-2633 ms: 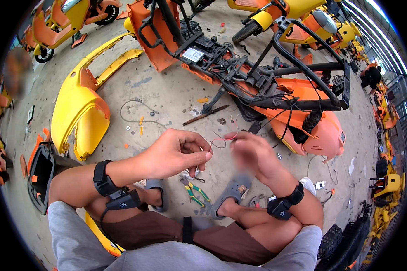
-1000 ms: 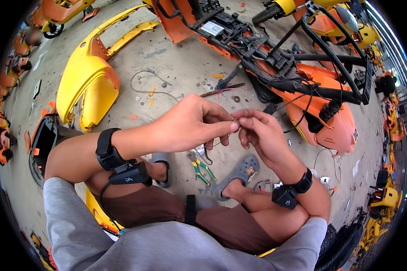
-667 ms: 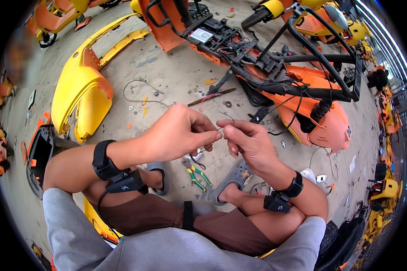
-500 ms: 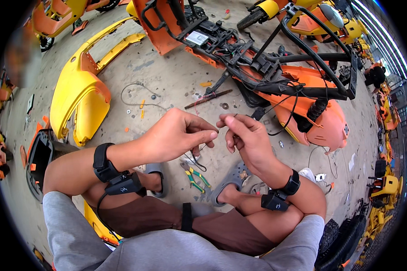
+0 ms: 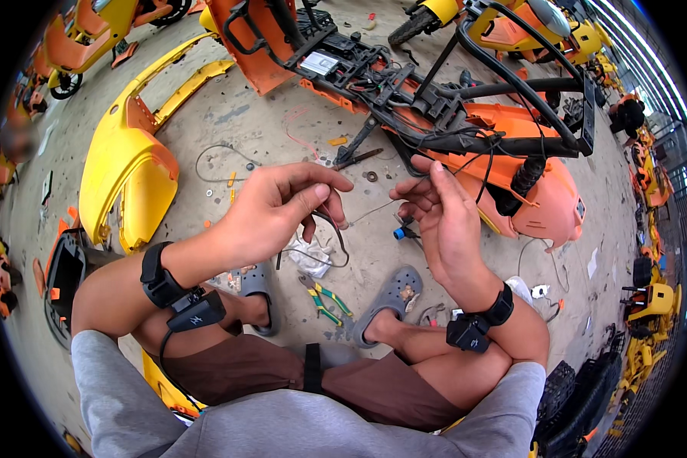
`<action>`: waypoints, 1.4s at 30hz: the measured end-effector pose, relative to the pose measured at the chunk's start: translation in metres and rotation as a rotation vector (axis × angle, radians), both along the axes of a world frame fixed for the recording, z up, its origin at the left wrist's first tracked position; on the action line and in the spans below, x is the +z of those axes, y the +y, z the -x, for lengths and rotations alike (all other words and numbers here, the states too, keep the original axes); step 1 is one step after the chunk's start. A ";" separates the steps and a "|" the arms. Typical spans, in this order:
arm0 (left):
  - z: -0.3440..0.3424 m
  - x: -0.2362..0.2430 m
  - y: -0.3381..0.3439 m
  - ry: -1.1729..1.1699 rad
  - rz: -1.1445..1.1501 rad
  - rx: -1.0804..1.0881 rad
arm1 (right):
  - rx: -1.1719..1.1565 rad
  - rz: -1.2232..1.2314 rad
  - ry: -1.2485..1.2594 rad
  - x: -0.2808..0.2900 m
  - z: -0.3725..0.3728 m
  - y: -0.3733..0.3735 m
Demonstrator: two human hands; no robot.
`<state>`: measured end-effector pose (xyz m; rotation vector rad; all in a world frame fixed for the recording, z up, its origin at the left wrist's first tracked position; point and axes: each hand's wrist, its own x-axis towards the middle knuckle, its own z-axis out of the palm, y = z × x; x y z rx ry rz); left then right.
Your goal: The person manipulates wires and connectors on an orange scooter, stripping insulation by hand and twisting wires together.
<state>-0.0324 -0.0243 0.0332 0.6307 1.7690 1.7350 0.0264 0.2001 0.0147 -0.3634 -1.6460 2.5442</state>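
Observation:
My left hand (image 5: 286,204) has its thumb and forefinger closed on a thin black wire (image 5: 345,248), which hangs below in a loop. My right hand (image 5: 444,217) is held apart from it with the palm turned inward. Its fingers are loosely bent and spread, with no clear object between them. A thin grey strand (image 5: 372,211) shows between the two hands; I cannot tell whether either holds it. Close to the right fingers is a blue connector (image 5: 400,232) on a dark cable. Green-and-yellow pliers (image 5: 324,298) lie on the floor between my feet.
A stripped vehicle frame (image 5: 404,99) with black tubes and orange panels lies ahead. At left rests a yellow body panel (image 5: 133,164). Crumpled white material (image 5: 311,255), a dark rod (image 5: 359,159) and a metal ring (image 5: 372,176) lie on the concrete floor. More yellow vehicles line the edges.
My hands have moved apart, left hand leftward and right hand rightward, and my right fingers have spread. The black wire loop and blue connector now show more clearly. The view has shifted slightly.

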 end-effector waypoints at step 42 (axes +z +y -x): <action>-0.004 -0.011 0.002 0.079 -0.049 -0.024 | 0.440 -0.129 -0.049 -0.013 -0.008 -0.014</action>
